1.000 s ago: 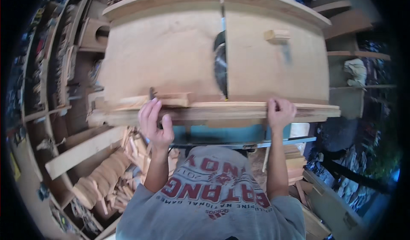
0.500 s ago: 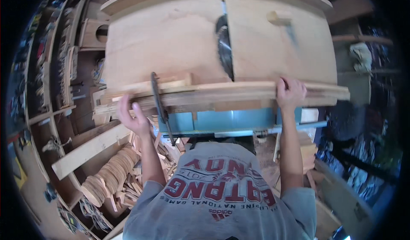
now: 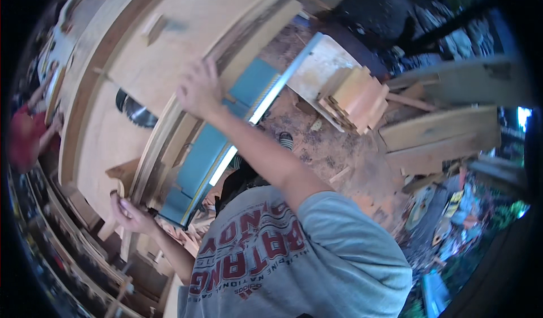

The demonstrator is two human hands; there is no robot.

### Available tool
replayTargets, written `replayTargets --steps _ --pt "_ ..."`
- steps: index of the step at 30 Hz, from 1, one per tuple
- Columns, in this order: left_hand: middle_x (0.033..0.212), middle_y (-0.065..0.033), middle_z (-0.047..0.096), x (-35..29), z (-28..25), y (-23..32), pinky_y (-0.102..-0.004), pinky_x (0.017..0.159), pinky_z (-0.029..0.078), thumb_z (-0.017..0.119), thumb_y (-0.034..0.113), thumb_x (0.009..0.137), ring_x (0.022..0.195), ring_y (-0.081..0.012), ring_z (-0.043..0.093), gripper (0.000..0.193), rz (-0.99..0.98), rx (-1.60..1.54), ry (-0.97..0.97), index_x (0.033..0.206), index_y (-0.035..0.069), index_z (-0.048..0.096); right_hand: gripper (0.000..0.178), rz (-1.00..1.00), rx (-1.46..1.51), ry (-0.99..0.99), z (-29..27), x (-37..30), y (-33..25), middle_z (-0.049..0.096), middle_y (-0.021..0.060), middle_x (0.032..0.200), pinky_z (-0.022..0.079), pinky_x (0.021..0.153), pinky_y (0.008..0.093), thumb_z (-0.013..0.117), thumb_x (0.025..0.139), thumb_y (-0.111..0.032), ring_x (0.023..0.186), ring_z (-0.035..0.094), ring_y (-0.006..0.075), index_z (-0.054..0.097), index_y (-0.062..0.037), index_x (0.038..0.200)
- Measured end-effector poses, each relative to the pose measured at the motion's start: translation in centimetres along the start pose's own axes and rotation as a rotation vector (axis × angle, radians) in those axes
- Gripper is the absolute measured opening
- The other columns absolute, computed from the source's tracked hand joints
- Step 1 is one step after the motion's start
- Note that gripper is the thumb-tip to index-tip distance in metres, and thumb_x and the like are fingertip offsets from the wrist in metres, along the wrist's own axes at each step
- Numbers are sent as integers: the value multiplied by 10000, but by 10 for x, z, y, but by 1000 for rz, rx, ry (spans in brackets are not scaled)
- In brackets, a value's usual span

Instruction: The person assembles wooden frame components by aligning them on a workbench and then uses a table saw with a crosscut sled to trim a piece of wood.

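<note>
A table saw with a pale plywood top (image 3: 186, 41) fills the upper left, its round blade (image 3: 138, 113) standing up through a slot. Along the near side runs a long layered wooden fence (image 3: 155, 140) above a blue saw body (image 3: 195, 168). My right hand (image 3: 199, 90) lies over this fence, its fingers bent across the top. Beyond the fence's left end is my left hand (image 3: 133, 216), fingers apart and half curled, close to a small wood piece (image 3: 125, 173); whether they touch is unclear. A wood block (image 3: 151, 29) sits on the far part of the top.
At the left, a person in red (image 3: 25, 137) stands beyond the saw's far wooden rail (image 3: 82, 97), hands near its edge. Stacked boards (image 3: 356, 97) are to the right of the saw, with larger panels (image 3: 441, 137) farther right. Sawdust and scraps cover the floor (image 3: 339, 165).
The view has swung to the right, so the saw now appears slanted at the left and the person in red shows. My right hand stays on the fence; my left remains by its left end.
</note>
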State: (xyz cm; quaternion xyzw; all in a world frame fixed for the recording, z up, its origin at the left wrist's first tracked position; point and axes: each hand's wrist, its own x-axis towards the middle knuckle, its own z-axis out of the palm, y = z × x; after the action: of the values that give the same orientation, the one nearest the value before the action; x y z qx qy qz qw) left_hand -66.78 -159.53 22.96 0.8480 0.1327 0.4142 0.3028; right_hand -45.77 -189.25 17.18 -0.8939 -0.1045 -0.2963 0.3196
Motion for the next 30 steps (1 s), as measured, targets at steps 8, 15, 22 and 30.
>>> replayTargets --steps 8,15,22,30 --pt "895 -75 711 -120 43 107 -299 660 496 657 91 966 739 -129 613 145 -104 -170 -740 1046 9 745 532 26 264 -160 -68 -77 9 508 222 1466 351 1178 554 669 861 -183 1447 371 426 607 -92 1381" --pt "1326 -173 682 -303 24 31 -366 1108 436 596 397 1027 1282 -281 602 506 -676 -196 -1069 1327 -4 663 140 -1 287 -353 -174 -217 109 726 126 910 578 711 434 682 822 -113 824 702 347 752 -106 942" --pt "1629 -215 381 -481 64 22 -458 1257 244 538 714 890 1538 -348 316 916 -1317 59 -1180 1559 95 452 373 -96 -79 -1837 -162 -316 209 714 240 1150 525 971 510 608 910 -362 1116 666 437 746 -141 1177" --pt "1580 -155 475 -518 -2 -54 -481 1155 417 562 578 893 1452 -347 449 655 -1664 -153 -649 1395 167 656 363 -218 -307 -1945 -103 -265 235 748 203 1168 537 958 378 553 888 -112 1117 704 293 738 3 1178"
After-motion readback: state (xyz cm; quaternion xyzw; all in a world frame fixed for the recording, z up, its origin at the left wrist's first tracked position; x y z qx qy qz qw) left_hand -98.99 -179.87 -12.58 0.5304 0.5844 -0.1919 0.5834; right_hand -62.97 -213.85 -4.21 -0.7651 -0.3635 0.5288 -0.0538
